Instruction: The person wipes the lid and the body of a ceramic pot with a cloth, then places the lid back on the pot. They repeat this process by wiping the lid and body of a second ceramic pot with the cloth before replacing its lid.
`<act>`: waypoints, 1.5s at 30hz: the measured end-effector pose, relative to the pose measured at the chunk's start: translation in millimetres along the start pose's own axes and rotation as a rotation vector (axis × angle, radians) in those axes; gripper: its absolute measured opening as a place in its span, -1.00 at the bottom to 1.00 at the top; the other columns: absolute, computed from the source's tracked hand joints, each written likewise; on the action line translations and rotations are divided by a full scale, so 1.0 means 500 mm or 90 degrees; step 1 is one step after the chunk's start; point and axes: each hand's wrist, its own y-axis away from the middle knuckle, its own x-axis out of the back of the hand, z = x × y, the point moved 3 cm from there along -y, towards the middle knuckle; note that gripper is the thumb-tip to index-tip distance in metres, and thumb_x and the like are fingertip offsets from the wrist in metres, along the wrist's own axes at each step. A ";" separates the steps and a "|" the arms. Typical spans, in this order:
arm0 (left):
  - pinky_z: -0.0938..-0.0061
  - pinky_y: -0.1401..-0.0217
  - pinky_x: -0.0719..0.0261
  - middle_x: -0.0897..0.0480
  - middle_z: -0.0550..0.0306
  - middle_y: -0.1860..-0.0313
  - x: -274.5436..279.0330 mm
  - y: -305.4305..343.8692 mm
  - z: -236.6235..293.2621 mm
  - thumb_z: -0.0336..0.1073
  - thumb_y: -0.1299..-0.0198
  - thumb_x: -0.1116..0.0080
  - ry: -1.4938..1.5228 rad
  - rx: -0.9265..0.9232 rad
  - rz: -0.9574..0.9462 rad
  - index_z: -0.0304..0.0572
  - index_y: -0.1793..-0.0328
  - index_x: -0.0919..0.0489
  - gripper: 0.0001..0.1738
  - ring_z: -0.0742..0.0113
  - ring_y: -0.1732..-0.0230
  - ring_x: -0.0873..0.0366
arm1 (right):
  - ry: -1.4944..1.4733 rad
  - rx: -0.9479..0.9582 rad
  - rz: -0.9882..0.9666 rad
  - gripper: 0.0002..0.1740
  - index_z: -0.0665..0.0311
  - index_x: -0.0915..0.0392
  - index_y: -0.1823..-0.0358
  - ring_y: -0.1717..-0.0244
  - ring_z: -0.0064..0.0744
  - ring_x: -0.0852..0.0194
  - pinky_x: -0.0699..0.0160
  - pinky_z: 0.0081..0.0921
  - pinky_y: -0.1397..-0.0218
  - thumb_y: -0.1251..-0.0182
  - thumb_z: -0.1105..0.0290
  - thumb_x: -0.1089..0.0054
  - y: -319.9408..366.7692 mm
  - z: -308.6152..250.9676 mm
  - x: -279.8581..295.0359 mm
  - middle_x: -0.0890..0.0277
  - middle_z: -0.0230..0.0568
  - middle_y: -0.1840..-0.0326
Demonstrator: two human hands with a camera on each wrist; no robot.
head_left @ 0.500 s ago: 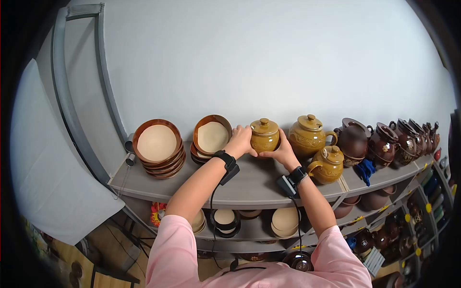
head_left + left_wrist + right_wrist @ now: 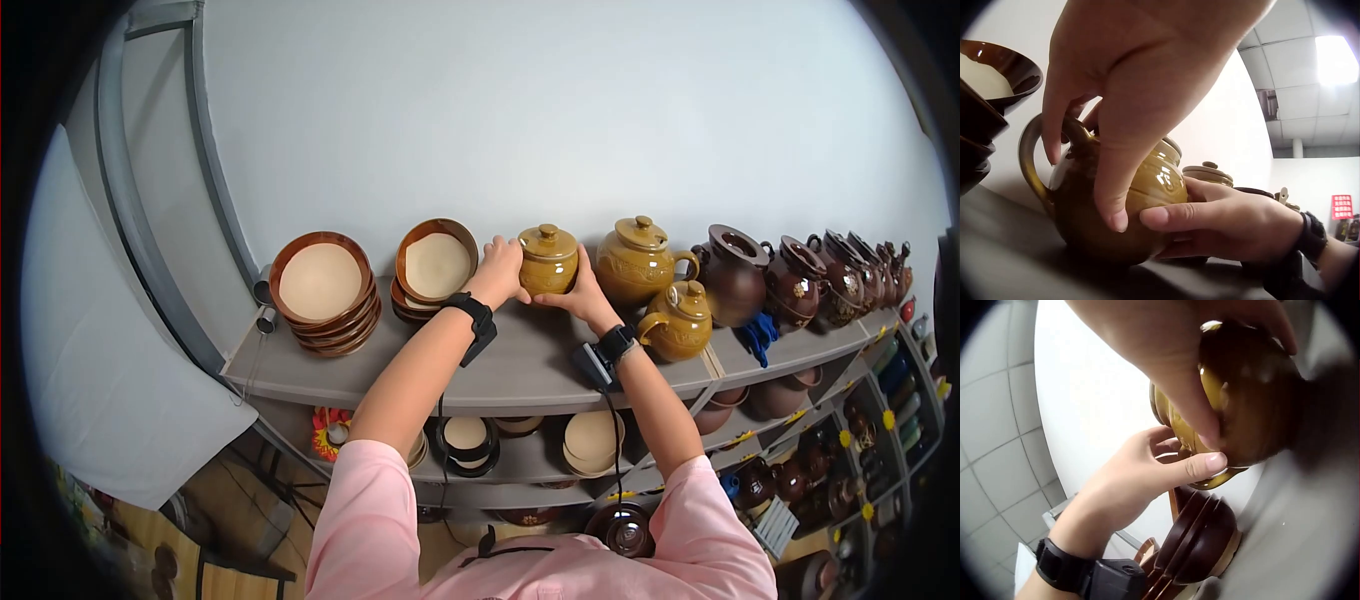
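Observation:
A mustard-brown glazed teapot [image 2: 548, 265] with a knobbed lid stands upright on the grey top shelf [image 2: 560, 365]. My left hand [image 2: 497, 272] grips its left side, thumb on the front of the belly. In the left wrist view, the fingers of that hand reach over the looped handle [image 2: 1034, 165]. Opposite it, my right hand [image 2: 588, 300] cups the right side, its thumb lying across the front close to the left thumb. Part of the belly is hidden behind both hands.
Stacked brown-rimmed bowls [image 2: 322, 283] and a smaller bowl stack [image 2: 436, 265] stand to the left. On the right are a larger lidded teapot [image 2: 632, 265], a small teapot [image 2: 682, 325], dark jars [image 2: 735, 280] and a blue cloth [image 2: 758, 338]. A white wall [image 2: 520, 110] rises behind.
The head view has tilted a little, so the shelf and everything on it appear higher. Both hands keep their hold on the teapot, which stays in place among its neighbours.

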 end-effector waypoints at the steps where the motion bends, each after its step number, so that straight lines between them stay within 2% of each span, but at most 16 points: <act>1: 0.07 -0.24 -0.48 -0.40 -0.38 -0.09 0.003 0.002 0.004 -0.16 0.49 -0.70 0.001 0.002 -0.004 -0.48 -0.17 -0.33 0.06 -0.35 -0.18 -0.38 | 0.026 -0.011 0.004 0.51 0.51 0.34 -0.51 -0.45 -0.02 -0.10 -0.18 -0.27 -0.46 0.30 0.17 -0.70 -0.004 0.018 -0.002 -0.11 0.23 -0.41; 3: 0.09 -0.26 -0.48 -0.41 -0.36 -0.12 0.008 0.005 0.014 -0.19 0.45 -0.69 -0.021 0.001 -0.015 -0.51 -0.21 -0.31 0.07 -0.32 -0.22 -0.39 | 0.015 -0.021 -0.018 0.62 0.57 0.49 -0.49 -0.51 0.13 0.06 -0.05 -0.24 -0.52 0.31 0.03 -0.68 -0.008 0.036 -0.006 0.08 0.41 -0.46; 6: 0.10 -0.28 -0.47 -0.41 -0.38 -0.16 0.019 0.012 0.035 -0.19 0.41 -0.67 -0.080 0.018 -0.045 -0.53 -0.24 -0.29 0.07 -0.30 -0.24 -0.38 | 0.091 -0.054 0.001 0.51 0.62 0.49 -0.48 -0.47 -0.12 -0.10 -0.11 -0.41 -0.48 0.18 0.21 -0.66 0.000 0.030 -0.002 -0.12 0.25 -0.44; 10: 0.12 -0.31 -0.45 -0.41 -0.34 -0.20 0.050 0.020 0.055 -0.15 0.35 -0.63 -0.097 0.036 -0.084 -0.49 -0.27 -0.32 0.04 -0.28 -0.28 -0.35 | 0.145 -0.044 0.017 0.41 0.66 0.40 -0.48 -0.49 -0.05 -0.08 -0.09 -0.42 -0.50 0.07 0.15 -0.59 0.037 -0.031 0.010 -0.07 0.36 -0.45; 14: 0.12 -0.25 -0.48 -0.47 -0.31 -0.11 0.068 0.014 0.062 -0.13 0.34 -0.61 -0.093 0.029 -0.072 -0.43 -0.10 -0.49 -0.15 -0.25 -0.21 -0.40 | 0.191 -0.010 -0.009 0.30 0.63 0.24 -0.48 -0.52 0.01 -0.03 -0.08 -0.36 -0.51 0.00 0.04 -0.50 0.080 -0.094 0.027 -0.01 0.34 -0.49; 18: 0.12 -0.21 -0.50 -0.50 -0.32 -0.08 0.101 0.000 0.093 0.08 0.28 -0.54 -0.091 0.022 -0.051 -0.45 -0.06 -0.52 -0.14 -0.23 -0.18 -0.43 | 0.122 0.057 -0.052 0.11 0.46 0.02 -0.49 -0.45 0.02 -0.17 -0.18 -0.29 -0.46 -0.07 0.05 -0.45 0.133 -0.146 0.046 -0.20 0.27 -0.41; 19: 0.12 -0.20 -0.50 -0.51 -0.31 -0.06 0.111 -0.002 0.108 0.14 0.26 -0.51 -0.083 0.027 -0.023 -0.45 -0.05 -0.53 -0.13 -0.22 -0.16 -0.44 | 0.099 0.040 -0.082 0.02 0.36 -0.07 -0.47 -0.38 -0.03 -0.28 -0.29 -0.24 -0.39 -0.10 0.05 -0.43 0.154 -0.163 0.051 -0.32 0.20 -0.33; 21: 0.10 -0.21 -0.49 -0.56 -0.34 -0.06 0.133 -0.020 0.134 0.31 0.23 -0.41 -0.072 0.025 0.016 -0.51 -0.05 -0.55 -0.03 -0.21 -0.15 -0.48 | 0.049 0.051 -0.120 -0.16 0.36 -0.20 -0.41 -0.34 -0.15 -0.35 -0.37 -0.27 -0.36 -0.16 0.21 -0.40 0.197 -0.189 0.063 -0.37 0.08 -0.30; 24: 0.12 -0.24 -0.48 -0.57 -0.39 -0.08 0.137 -0.063 0.175 0.31 0.20 -0.41 -0.052 -0.011 0.052 -0.54 -0.12 -0.53 0.00 -0.21 -0.18 -0.50 | -0.079 0.072 -0.146 -0.32 0.39 -0.28 -0.34 -0.33 -0.22 -0.37 -0.37 -0.31 -0.38 -0.21 0.40 -0.33 0.268 -0.221 0.097 -0.41 -0.01 -0.28; 27: 0.05 -0.11 -0.52 -0.61 -0.31 0.01 0.110 -0.117 0.207 0.30 0.12 -0.35 0.004 -0.111 0.113 -0.48 0.01 -0.60 -0.12 -0.15 -0.10 -0.53 | -0.090 0.057 -0.093 -0.46 0.40 -0.39 -0.25 -0.23 -0.33 -0.47 -0.48 -0.39 -0.27 -0.24 0.46 -0.28 0.323 -0.216 0.164 -0.49 -0.08 -0.20; 30: 0.20 -0.22 -0.51 -0.56 -0.43 -0.10 0.094 -0.163 0.265 0.29 0.00 -0.29 0.044 -0.108 -0.009 -0.53 -0.16 -0.52 -0.07 -0.16 -0.17 -0.54 | -0.094 0.037 0.007 -0.58 0.41 -0.46 -0.18 -0.10 -0.41 -0.56 -0.53 -0.47 -0.18 -0.28 0.53 -0.21 0.373 -0.177 0.255 -0.58 -0.16 -0.07; 36: 0.22 -0.15 -0.54 -0.57 -0.42 -0.08 0.039 -0.233 0.329 0.24 -0.12 -0.20 0.059 -0.110 -0.070 -0.49 -0.15 -0.54 -0.18 -0.14 -0.12 -0.57 | -0.108 -0.046 0.319 -0.78 0.43 -0.55 0.03 0.05 -0.49 -0.60 -0.55 -0.59 -0.01 -0.31 0.56 -0.18 0.476 0.002 0.471 -0.63 -0.20 0.09; 40: 0.23 0.11 -0.59 -0.66 -0.30 0.25 -0.010 -0.264 0.329 0.06 -0.11 -0.28 0.080 -0.133 0.036 -0.46 0.20 -0.61 -0.44 -0.09 0.19 -0.64 | 0.092 -0.043 0.488 -0.78 0.40 -0.57 0.05 0.02 -0.49 -0.58 -0.54 -0.54 -0.05 -0.30 0.51 -0.17 0.509 0.069 0.585 -0.64 -0.24 0.11; 41: 0.22 0.12 -0.58 -0.66 -0.30 0.30 -0.018 -0.274 0.324 -0.02 -0.13 -0.28 0.107 -0.111 0.035 -0.46 0.23 -0.60 -0.50 -0.12 0.21 -0.63 | 0.135 -0.052 0.508 -0.72 0.36 -0.56 0.01 -0.02 -0.37 -0.57 -0.51 -0.44 -0.11 -0.26 0.48 -0.21 0.511 0.083 0.602 -0.61 -0.17 0.07; 44: 0.30 0.12 -0.58 -0.68 -0.18 0.28 -0.024 -0.291 0.321 -0.02 -0.19 -0.26 0.042 -0.111 0.027 -0.42 0.19 -0.62 -0.53 0.05 0.22 -0.65 | 0.312 -0.030 0.526 -0.64 0.33 -0.53 -0.05 -0.10 -0.20 -0.51 -0.45 -0.34 -0.19 -0.20 0.45 -0.26 0.495 0.092 0.634 -0.55 -0.07 -0.01; 45: 0.29 0.15 -0.57 -0.67 -0.20 0.31 -0.025 -0.292 0.323 -0.03 -0.21 -0.24 0.026 -0.118 0.026 -0.43 0.22 -0.60 -0.53 0.01 0.24 -0.64 | 0.329 -0.045 0.498 -0.50 0.28 -0.48 -0.14 -0.20 -0.05 -0.40 -0.36 -0.25 -0.28 -0.13 0.41 -0.32 0.486 0.101 0.641 -0.46 0.02 -0.14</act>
